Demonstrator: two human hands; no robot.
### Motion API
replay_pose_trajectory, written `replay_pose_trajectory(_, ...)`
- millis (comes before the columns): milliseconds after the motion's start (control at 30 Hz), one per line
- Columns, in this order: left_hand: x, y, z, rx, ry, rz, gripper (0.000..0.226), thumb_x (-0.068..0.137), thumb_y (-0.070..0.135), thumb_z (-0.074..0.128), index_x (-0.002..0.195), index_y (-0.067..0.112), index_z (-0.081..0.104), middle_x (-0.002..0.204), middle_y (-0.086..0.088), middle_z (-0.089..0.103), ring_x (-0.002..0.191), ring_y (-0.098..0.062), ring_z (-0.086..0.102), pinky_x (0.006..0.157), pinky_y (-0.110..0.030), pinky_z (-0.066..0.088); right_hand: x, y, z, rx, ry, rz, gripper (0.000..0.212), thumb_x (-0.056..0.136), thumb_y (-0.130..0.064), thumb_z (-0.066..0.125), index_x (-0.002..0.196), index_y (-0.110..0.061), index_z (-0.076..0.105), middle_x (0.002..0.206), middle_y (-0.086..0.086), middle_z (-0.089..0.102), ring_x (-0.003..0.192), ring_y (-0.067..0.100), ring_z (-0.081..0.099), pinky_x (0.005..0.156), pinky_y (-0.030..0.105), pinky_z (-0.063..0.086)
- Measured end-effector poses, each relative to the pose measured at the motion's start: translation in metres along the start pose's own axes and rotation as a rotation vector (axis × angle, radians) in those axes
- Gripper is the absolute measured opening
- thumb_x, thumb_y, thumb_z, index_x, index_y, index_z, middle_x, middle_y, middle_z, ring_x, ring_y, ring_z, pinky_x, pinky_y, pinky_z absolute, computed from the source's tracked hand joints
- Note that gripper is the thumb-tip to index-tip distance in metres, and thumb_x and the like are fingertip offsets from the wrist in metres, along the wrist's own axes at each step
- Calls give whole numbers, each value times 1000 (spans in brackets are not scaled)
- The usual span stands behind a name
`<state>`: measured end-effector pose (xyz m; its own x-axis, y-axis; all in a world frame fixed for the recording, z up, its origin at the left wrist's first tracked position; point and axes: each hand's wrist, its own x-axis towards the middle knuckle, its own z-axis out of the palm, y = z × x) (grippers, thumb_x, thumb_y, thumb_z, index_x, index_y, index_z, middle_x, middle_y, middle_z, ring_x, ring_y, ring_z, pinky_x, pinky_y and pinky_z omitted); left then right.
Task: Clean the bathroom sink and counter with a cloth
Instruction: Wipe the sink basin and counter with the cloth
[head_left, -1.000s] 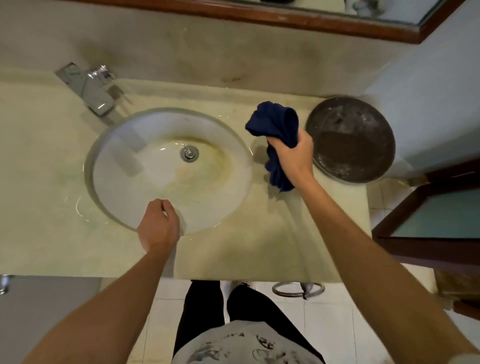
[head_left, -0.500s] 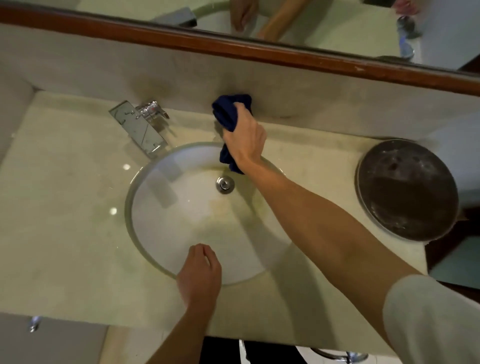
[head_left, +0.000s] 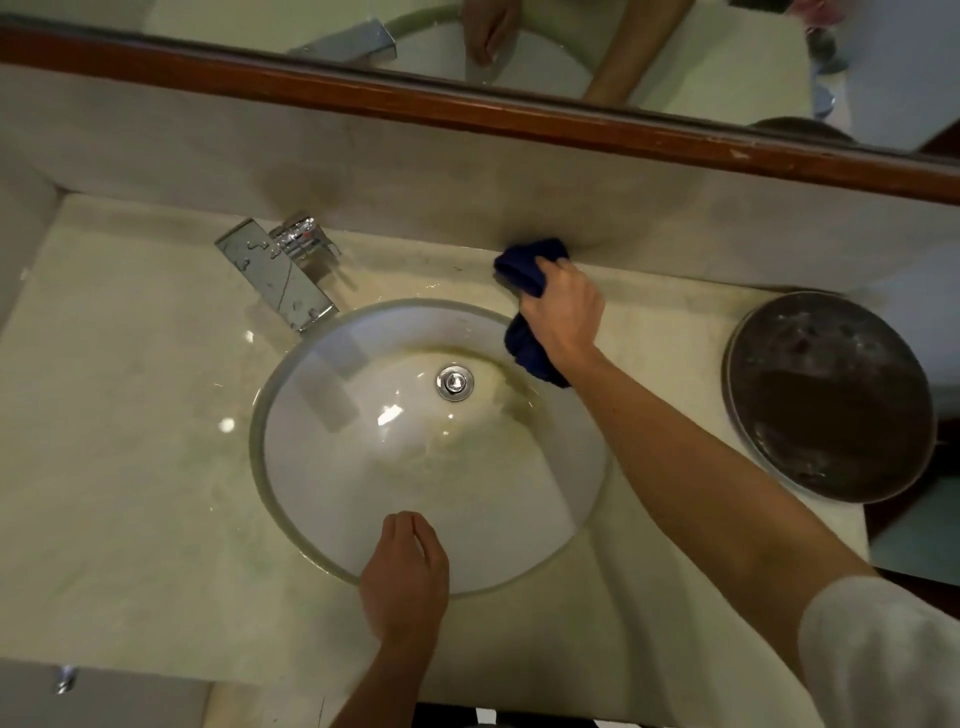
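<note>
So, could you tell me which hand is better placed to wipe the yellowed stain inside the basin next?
The right hand: it already grips the blue cloth at the basin's back rim. The left hand holds no cloth, resting at the front rim.

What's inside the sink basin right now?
Inside the sink: a chrome drain and yellowish staining around it. A tail of the blue cloth hangs over the back rim. The right forearm covers the basin's right side, so that part is unseen.
</note>
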<state>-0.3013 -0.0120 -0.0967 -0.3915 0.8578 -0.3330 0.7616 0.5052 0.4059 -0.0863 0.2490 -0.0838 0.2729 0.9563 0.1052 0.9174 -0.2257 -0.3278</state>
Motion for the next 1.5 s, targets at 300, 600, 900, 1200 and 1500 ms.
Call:
replay_pose_trajectory(300,-2,0,2,-32,23,9,24,103,25,47,80,22,53,78,-1,60,64,-34,60,59,-32,36,1,94,-95,64,-42,-515,46,85,-11,64,131,-14,64,102,9,55,82,28,57,63,32,43)
replay_pose_trajectory(600,-1,-2,3,26,26,20,28,105,31,41,80,24,49,76,1,58,61,-28,56,62,-36,47,55,136,-82,-328,-41,-979,40,92,-9,56,132,-10,57,112,22,57,93,37,56,75,44,44)
replay_pose_trajectory(900,0,-6,9,29,64,49,30,106,29,42,79,22,52,72,4,55,58,-22,52,59,-34,43,-9,117,-50,-51,-144,-449,49,85,-31,55,132,-20,57,114,9,57,92,34,61,64,38,49)
replay_pose_trajectory(1200,-2,-7,7,39,60,61,36,107,35,38,79,19,54,77,-1,61,64,-27,55,64,-36,44,-95,99,-88,492,-420,-343,34,89,-12,60,120,-25,66,99,-9,56,91,16,61,81,35,51)
replay_pose_trajectory(1500,-1,-8,8,23,66,60,39,107,36,35,76,18,52,74,-2,59,62,-28,54,62,-37,44,23,121,-143,211,-244,-473,36,91,-21,61,127,-18,63,111,6,56,100,20,57,87,34,46)
